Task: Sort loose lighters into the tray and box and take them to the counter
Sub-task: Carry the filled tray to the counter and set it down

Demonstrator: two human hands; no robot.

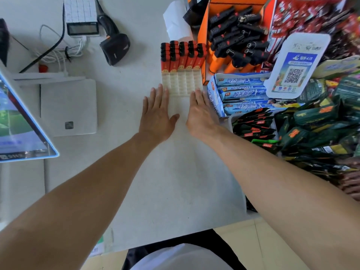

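Partly filled, tray (182, 88) holds orange lighters (182, 55) — box (206, 55), seemingly black-capped ones.

We look down on a pale white counter (136, 182) filling most of the frame. At upper left sit a keypad (80, 14), a black barcode scanner (115, 46) and tangled white cables (58, 53). A tilted screen (17, 121) fills the left edge. Cream floor tiles (259, 248) show at lower right, in bright, even light.
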